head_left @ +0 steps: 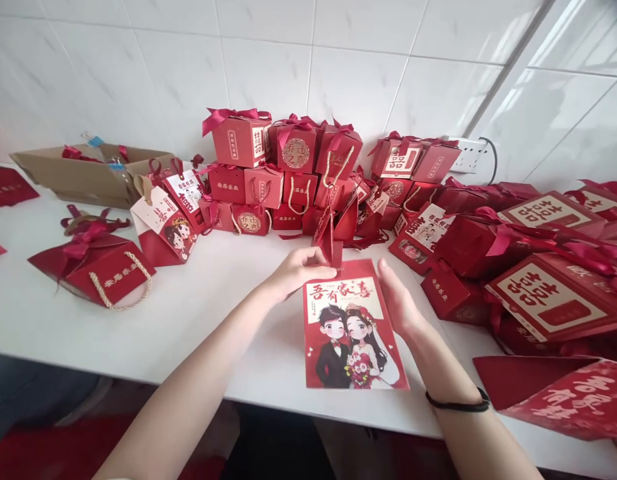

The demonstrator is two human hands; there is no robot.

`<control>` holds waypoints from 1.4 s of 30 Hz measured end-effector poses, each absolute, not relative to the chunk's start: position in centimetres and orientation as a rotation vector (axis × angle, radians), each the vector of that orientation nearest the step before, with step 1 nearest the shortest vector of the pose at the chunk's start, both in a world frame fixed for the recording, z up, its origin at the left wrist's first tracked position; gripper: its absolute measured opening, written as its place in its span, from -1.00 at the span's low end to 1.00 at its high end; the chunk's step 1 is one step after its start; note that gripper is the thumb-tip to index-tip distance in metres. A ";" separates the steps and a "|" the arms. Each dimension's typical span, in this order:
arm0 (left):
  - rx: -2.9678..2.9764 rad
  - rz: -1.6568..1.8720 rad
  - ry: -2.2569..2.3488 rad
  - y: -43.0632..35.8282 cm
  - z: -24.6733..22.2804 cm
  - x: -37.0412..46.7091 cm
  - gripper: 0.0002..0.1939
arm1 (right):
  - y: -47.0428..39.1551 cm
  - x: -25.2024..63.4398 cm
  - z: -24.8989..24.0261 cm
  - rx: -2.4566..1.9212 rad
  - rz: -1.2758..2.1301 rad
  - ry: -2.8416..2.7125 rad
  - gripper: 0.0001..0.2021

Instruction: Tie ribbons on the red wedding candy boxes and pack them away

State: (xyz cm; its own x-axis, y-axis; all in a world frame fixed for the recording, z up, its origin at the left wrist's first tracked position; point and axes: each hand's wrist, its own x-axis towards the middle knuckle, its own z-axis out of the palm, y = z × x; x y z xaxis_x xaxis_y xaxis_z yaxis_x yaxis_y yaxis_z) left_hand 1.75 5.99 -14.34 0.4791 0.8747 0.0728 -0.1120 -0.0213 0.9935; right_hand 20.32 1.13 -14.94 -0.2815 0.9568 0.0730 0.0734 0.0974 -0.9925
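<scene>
In front of me, near the table's front edge, is a red gift box (356, 333) with a cartoon bride and groom on its front panel. My left hand (304, 268) is closed at its top left, thumb and fingers pinching the upper edge by a narrow red flap. Along the box's right side lies my right hand (397, 300), thumb at the upper edge, the other fingers mostly hidden behind. Both hands hold the box between them. Just beyond the left fingers, red card parts overlap, and which box they belong to is unclear.
Stacked red gift boxes (296, 148) with ribbons line the tiled wall. More boxes (543, 300) crowd the right. A ribboned box with rope handles (113, 272) and an open cardboard box (88, 183) stand left. A power strip (467, 157) sits by the wall.
</scene>
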 end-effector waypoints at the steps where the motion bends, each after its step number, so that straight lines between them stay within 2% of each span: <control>1: 1.393 0.877 0.762 6.0 -14.2 1.6 -0.74 | 1.8 20.2 -14.9 -1.062 1.389 -1.475 -0.41; 6: 1.362 0.789 0.772 6.2 -13.7 0.7 -0.77 | 3.3 19.2 -14.3 -1.151 1.585 -1.363 -0.65; 9: 1.331 0.691 0.726 6.2 -13.1 0.0 -0.72 | 3.1 18.6 -14.5 -1.076 1.643 -1.382 -0.66; 18: 1.500 0.659 0.768 5.4 -12.1 0.2 -0.79 | 1.0 19.0 -15.2 -0.998 1.608 -1.500 -0.71; 23: 1.429 0.936 0.731 5.1 -12.5 0.9 -0.84 | 0.6 19.2 -14.6 -0.964 1.436 -1.557 -0.77; 26: 1.380 0.907 0.676 4.9 -12.5 1.0 -0.83 | 0.3 19.5 -14.4 -0.978 1.373 -1.592 -0.77; 31: 1.355 0.780 0.505 4.9 -12.3 0.6 -0.60 | 0.2 19.8 -14.2 -1.037 1.177 -1.560 -0.76; 37: 1.629 0.906 0.799 4.1 -12.7 2.0 -0.82 | 0.7 20.0 -13.7 -1.057 0.906 -1.500 -0.87; 42: 1.735 1.053 0.863 3.4 -13.0 2.8 -0.81 | 0.7 19.9 -13.8 -1.011 0.867 -1.468 -0.89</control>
State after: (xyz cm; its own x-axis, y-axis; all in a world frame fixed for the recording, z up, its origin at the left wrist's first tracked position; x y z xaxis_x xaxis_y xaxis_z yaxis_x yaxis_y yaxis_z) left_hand 2.82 3.37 -13.03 0.3931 0.8748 0.2832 0.1056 -0.3490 0.9312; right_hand 19.88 0.67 -13.75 -0.0355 0.9298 0.3664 0.1281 0.3678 -0.9210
